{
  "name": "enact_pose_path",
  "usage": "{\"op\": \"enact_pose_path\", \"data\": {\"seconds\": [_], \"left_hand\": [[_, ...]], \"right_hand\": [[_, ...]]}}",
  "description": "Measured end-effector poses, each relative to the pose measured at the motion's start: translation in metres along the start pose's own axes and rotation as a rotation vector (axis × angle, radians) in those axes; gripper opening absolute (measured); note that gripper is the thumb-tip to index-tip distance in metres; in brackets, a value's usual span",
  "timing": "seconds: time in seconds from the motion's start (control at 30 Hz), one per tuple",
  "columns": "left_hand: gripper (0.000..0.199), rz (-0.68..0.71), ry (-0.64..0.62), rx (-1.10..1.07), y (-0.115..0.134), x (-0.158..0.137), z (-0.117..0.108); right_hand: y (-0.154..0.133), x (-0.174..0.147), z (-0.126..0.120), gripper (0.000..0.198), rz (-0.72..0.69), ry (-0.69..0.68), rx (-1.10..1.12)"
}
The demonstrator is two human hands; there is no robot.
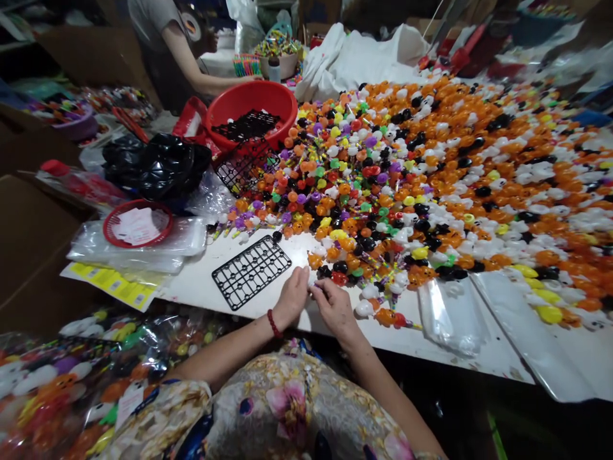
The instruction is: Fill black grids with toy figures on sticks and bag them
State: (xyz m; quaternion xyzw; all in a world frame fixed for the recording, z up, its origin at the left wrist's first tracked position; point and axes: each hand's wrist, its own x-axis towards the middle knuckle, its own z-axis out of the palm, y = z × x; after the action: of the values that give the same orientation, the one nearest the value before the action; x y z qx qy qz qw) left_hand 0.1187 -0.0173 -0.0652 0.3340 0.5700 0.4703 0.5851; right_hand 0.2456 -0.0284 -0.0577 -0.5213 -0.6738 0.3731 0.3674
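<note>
Over the table's front edge my left hand (293,299) and my right hand (335,310) meet, fingers closed in a pinch. Between the fingertips shows a small white and purplish piece (312,281), mostly covered, its kind unclear. Left of my hands a black plastic grid tray (251,271) lies flat on the white table (306,246). Just beyond my fingers begins a large heap of small plastic figures (412,166) in orange, white, black, purple, green and yellow. A few loose white and orange figures (383,316) lie to the right of my right hand.
Clear plastic bags (453,316) lie at the front right. At the left are a small red basket (167,231) with paper slips, more clear bags and a black bag (156,167). A red basin (287,105) holds black grids. Another person's arm (191,67) reaches behind it.
</note>
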Motion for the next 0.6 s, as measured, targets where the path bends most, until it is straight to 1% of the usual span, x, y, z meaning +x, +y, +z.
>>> {"op": "enact_pose_path", "data": {"seconds": [0.07, 0.1, 0.17, 0.2, 0.23, 0.27, 0.3, 0.33, 0.37, 0.4, 0.43, 0.47, 0.5, 0.53, 0.6], "left_hand": [[0.032, 0.068, 0.059, 0.131, -0.007, -0.002, 0.002], [0.032, 0.094, 0.059, 0.189, -0.008, -0.002, 0.002], [0.034, 0.109, 0.017, 0.257, -0.005, 0.000, -0.001], [0.036, 0.117, -0.001, 0.283, -0.001, 0.003, -0.004], [0.036, 0.125, -0.007, 0.298, 0.006, 0.008, -0.008], [0.034, 0.143, 0.013, 0.318, 0.014, 0.014, -0.013], [0.028, 0.176, 0.057, 0.356, 0.023, 0.023, -0.019], [0.017, 0.220, 0.118, 0.414, 0.032, 0.033, -0.025], [0.008, 0.287, 0.196, 0.529, 0.040, 0.044, -0.030], [0.010, 0.340, 0.254, 0.665, 0.047, 0.055, -0.035], [0.016, 0.368, 0.288, 0.805, 0.053, 0.067, -0.040], [0.019, 0.370, 0.297, 0.937, 0.058, 0.077, -0.044], [0.020, 0.347, 0.283, 1.036, 0.061, 0.086, -0.047], [0.018, 0.319, 0.264, 1.103, 0.063, 0.092, -0.050], [0.013, 0.301, 0.260, 1.143, 0.065, 0.095, -0.054]], "right_hand": [[0.001, 0.000, 0.006, 0.028, -0.030, 0.025, -0.055], [0.002, 0.000, 0.007, 0.029, -0.047, 0.013, -0.072], [0.004, 0.004, -0.001, 0.029, -0.076, -0.014, -0.078], [0.005, 0.007, -0.009, 0.028, -0.094, 0.002, -0.080], [0.006, 0.012, -0.019, 0.028, -0.116, 0.047, -0.095], [0.007, 0.017, -0.031, 0.029, -0.143, 0.122, -0.132], [0.009, 0.024, -0.043, 0.029, -0.173, 0.220, -0.199], [0.010, 0.030, -0.054, 0.030, -0.206, 0.330, -0.289], [0.011, 0.037, -0.064, 0.032, -0.233, 0.432, -0.393], [0.012, 0.043, -0.070, 0.035, -0.256, 0.513, -0.497], [0.012, 0.048, -0.073, 0.038, -0.277, 0.562, -0.582], [0.013, 0.052, -0.072, 0.041, -0.303, 0.576, -0.641], [0.012, 0.055, -0.067, 0.042, -0.339, 0.555, -0.674], [0.012, 0.056, -0.059, 0.043, -0.380, 0.508, -0.683], [0.012, 0.054, -0.035, 0.045, -0.467, 0.386, -0.660]]}}
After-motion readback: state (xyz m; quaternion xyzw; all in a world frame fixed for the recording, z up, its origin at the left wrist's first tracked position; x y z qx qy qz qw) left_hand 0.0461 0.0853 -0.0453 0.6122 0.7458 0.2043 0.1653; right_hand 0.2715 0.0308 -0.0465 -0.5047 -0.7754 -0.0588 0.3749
